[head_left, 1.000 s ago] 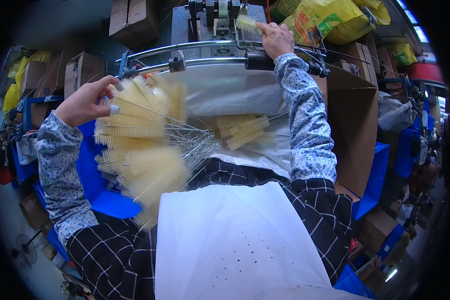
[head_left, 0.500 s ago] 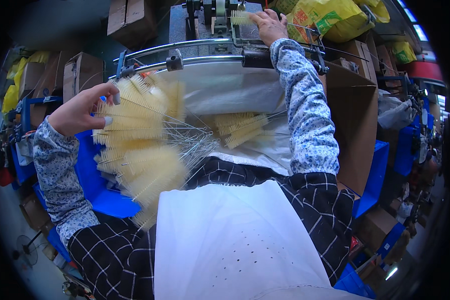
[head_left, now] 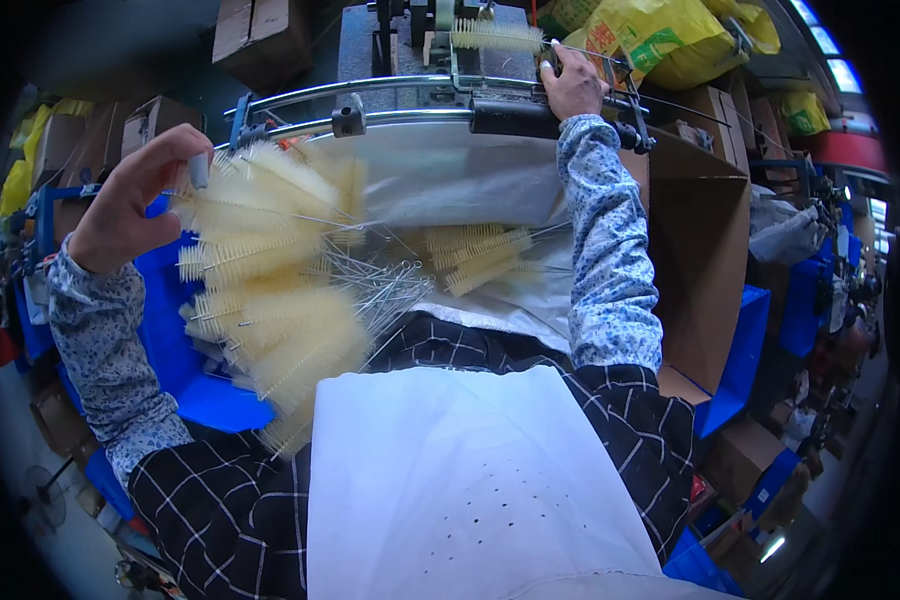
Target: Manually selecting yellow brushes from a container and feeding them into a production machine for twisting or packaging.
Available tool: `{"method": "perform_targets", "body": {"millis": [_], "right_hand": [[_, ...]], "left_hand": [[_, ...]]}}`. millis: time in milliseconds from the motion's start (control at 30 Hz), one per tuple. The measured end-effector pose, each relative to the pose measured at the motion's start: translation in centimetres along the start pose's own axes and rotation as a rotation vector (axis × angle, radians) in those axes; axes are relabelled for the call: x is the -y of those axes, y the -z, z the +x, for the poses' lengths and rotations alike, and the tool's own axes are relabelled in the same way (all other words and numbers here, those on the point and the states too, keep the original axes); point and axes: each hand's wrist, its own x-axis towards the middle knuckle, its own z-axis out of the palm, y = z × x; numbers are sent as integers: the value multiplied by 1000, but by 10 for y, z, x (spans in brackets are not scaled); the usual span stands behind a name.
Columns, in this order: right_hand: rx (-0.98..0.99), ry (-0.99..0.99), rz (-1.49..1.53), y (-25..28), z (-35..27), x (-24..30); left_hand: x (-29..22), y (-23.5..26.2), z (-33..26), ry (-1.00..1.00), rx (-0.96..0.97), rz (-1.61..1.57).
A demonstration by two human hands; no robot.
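My left hand [head_left: 135,205] is raised beside the left edge of a heap of cream-bristled wire brushes [head_left: 270,255]. Its thumb and fingers are apart, with nothing between them. The heap's twisted wire handles with looped ends [head_left: 385,285] point right. At the far side, my right hand [head_left: 573,88] is by the handle end of a single brush [head_left: 497,36] lying across the machine [head_left: 425,95]. Thumb and index finger stand apart there, the fingertips close to its wire. A smaller bunch of brushes [head_left: 480,255] lies on the pale sheet between my arms.
Two metal rails [head_left: 410,118] with a black roller [head_left: 515,118] cross in front of the machine. On the right stands an open cardboard box [head_left: 705,260] by a blue crate [head_left: 740,350]. Another blue bin [head_left: 215,400] is under the heap. Yellow bags [head_left: 660,40] lie at the back right.
My left hand has drawn up and left, away from the heap. My right hand has slid right and nearer, off the bristles, so the brush on the machine shows more fully.
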Motion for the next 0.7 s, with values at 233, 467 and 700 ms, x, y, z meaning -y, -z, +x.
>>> {"method": "perform_targets", "body": {"millis": [233, 467, 700], "right_hand": [[22, -1, 10, -2, -2, 54], [111, -15, -49, -14, -9, 117], [116, 11, -15, -13, -8, 77]], "left_hand": [[-16, 10, -12, -24, -90, 39], [-32, 16, 5, -101, -56, 153], [-31, 16, -10, -97, -70, 137]]}}
